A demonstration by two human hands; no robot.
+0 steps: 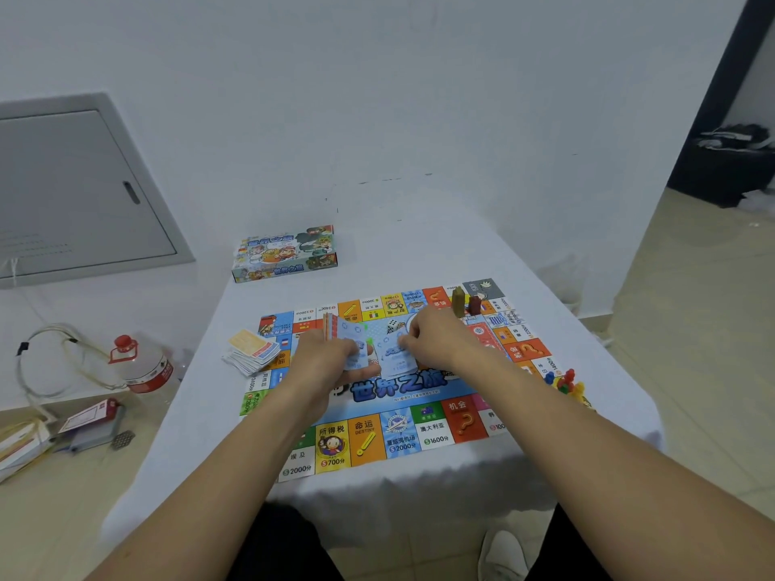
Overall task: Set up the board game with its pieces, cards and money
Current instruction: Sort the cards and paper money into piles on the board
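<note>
Left hand (325, 356) grips the money wad (351, 343); right hand (436, 339) pinches one note (398, 358). Risk: notes stick, wad slips, scattering over the board (377, 438).

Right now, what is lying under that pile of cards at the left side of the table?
The pile of cards rests partly on the game board's left edge and partly on the white tablecloth. The board squares beneath it are covered.

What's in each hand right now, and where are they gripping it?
Left hand grips a stack of paper money at its lower end; right hand pinches one blue note by its top edge.
</note>
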